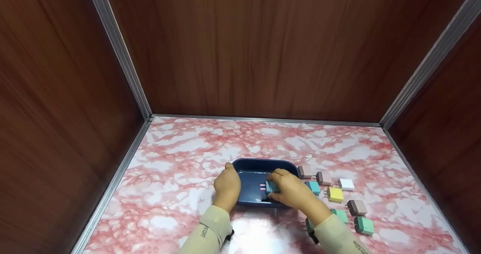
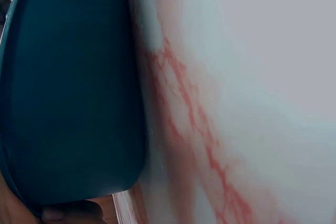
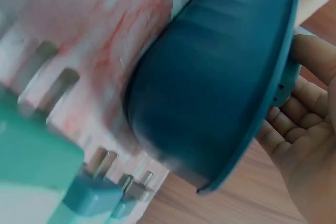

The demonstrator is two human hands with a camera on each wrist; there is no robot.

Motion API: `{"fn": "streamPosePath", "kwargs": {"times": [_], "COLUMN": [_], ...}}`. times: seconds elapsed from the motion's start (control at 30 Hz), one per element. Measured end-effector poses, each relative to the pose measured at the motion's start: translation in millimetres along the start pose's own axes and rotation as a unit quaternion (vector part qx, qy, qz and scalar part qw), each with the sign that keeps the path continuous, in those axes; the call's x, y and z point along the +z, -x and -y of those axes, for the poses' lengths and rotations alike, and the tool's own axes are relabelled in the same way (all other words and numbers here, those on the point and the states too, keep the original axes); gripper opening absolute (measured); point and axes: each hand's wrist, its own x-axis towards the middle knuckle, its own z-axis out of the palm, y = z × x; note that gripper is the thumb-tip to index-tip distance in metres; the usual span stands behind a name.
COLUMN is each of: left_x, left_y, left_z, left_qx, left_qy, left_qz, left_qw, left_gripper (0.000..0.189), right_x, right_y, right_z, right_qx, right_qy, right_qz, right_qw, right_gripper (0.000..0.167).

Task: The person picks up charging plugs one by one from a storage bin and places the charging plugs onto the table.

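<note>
A dark blue rectangular tray with raised walls stands on the table in the head view. My left hand grips its left rim; in the left wrist view a fingertip shows by the tray's end wall. Over the right half of the tray, my right hand pinches a blue plug charger between thumb and fingers, its two prongs toward the left. The right wrist view shows this charger partly hidden behind the tray's rim.
Several chargers lie right of the tray: pink, white, blue, yellow, brownish pink and green. One dark green charger is partly covered by the right forearm. Wooden panels enclose the marbled table.
</note>
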Motion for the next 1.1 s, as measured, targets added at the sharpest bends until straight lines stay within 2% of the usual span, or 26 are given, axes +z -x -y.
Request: {"fn": "streamPosePath", "kwargs": {"times": [0.2, 0.5, 0.67, 0.83, 1.1], "left_x": [-0.8, -1.0, -1.1, -1.0, 1.2], "left_y": [1.6, 1.3, 1.2, -0.3, 0.1], "left_z": [-1.3, -3.9, -3.9, -3.0, -0.7], "left_qx": [0.003, 0.0, 0.0, -0.004, 0.0], "left_qy": [-0.006, -0.009, -0.013, -0.009, -0.011], "left_qz": [-0.018, -0.004, 0.002, 0.014, -0.011], "left_qw": [0.9998, 0.9999, 0.9999, 0.9999, 0.9999], "left_gripper": [0.01, 0.013, 0.014, 0.016, 0.013], "right_x": [-12, -25, -30, -36, -47], "right_y": [7.7, 24.6, 38.6, 51.1, 66.7], "right_z": [1, -1, -2, -5, -13], "right_qx": [0.024, 0.064, 0.066, 0.068, 0.082], "right_qy": [-0.015, -0.025, -0.031, -0.025, -0.021], "right_qz": [-0.004, -0.007, -0.01, -0.029, -0.029], "right_qw": [0.9996, 0.9976, 0.9973, 0.9969, 0.996], "right_gripper": [0.049, 0.047, 0.046, 0.046, 0.048]}}
